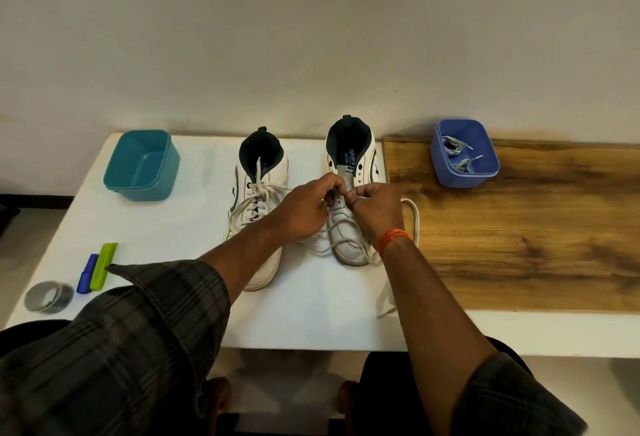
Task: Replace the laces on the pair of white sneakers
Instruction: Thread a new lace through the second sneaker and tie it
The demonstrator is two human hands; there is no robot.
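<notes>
both hands, left hand [304,208] and right hand [375,208], pinch the lace [414,219] at the right sneaker [349,158], its upper eyelets already bare. left of them, the other sneaker [258,193] looks fully laced. new laces [459,155] wait in the blue tub [485,172], far right.

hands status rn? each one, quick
Left hand: pinching the lace over the right sneaker.
Right hand: pinching the same lace there.

Dark plaid sleeves [145,331] are rolled up the forearms, and an orange thread band [394,238] circles the right wrist.
</notes>
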